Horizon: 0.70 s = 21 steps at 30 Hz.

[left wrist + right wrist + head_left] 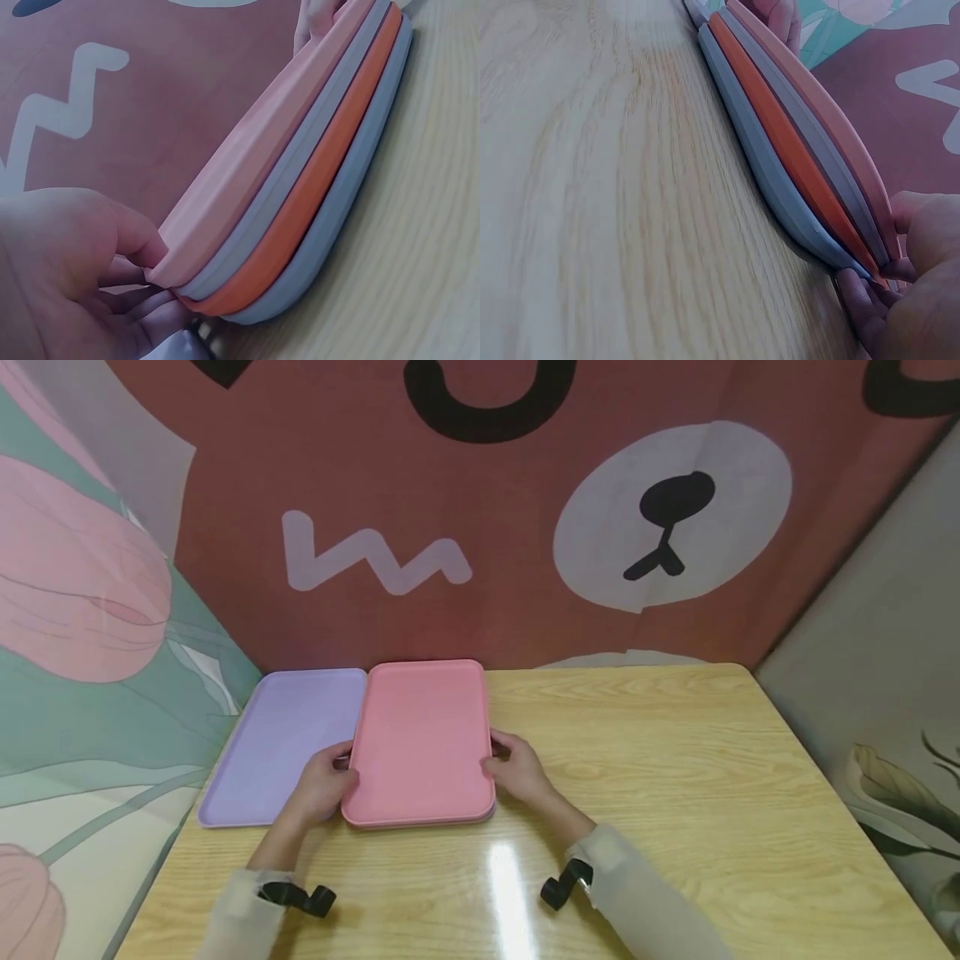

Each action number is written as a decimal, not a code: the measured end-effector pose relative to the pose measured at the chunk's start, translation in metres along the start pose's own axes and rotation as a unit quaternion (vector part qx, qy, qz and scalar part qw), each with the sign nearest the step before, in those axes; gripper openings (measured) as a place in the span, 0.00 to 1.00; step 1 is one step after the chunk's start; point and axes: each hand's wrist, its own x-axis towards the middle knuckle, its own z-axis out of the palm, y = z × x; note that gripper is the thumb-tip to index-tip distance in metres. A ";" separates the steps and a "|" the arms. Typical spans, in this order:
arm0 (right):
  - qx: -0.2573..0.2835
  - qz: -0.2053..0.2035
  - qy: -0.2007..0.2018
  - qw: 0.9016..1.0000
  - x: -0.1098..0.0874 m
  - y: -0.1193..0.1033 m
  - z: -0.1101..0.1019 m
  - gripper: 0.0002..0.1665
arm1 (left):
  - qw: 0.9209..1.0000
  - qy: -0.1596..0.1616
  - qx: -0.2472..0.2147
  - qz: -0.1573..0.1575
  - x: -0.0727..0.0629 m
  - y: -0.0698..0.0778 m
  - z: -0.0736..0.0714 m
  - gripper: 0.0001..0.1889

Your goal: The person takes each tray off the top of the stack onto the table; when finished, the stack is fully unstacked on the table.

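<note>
A pink tray (422, 743) tops a stack near the back edge of the table. In the wrist views a grey tray (259, 240), an orange tray (300, 225) and a blue-grey tray (337, 232) show below it, stacked edge on edge. My left hand (322, 785) grips the left rim, thumb against the pink tray and fingers lower down. On the opposite side, my right hand (522, 771) grips the stack's right rim, its thumb at the pink edge and its fingers by the lower trays. How many trays each hand bears, I cannot tell.
A purple tray (288, 747) lies flat at the left, alongside the stack. The wooden table (675, 793) extends to the right and front. A wall hanging with a bear print (510, 527) rises right behind the table.
</note>
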 end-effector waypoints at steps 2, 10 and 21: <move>-0.007 0.005 -0.002 1.000 0.002 -0.001 0.003 0.35 | 1.000 0.003 0.003 -0.001 0.000 -0.001 -0.003 0.32; 0.002 0.000 0.005 1.000 0.002 -0.004 0.008 0.34 | 0.999 -0.003 0.030 0.010 -0.002 0.000 -0.009 0.32; -0.026 0.001 -0.016 1.000 0.001 -0.006 0.007 0.36 | 0.999 -0.008 0.036 0.008 -0.002 -0.007 -0.011 0.31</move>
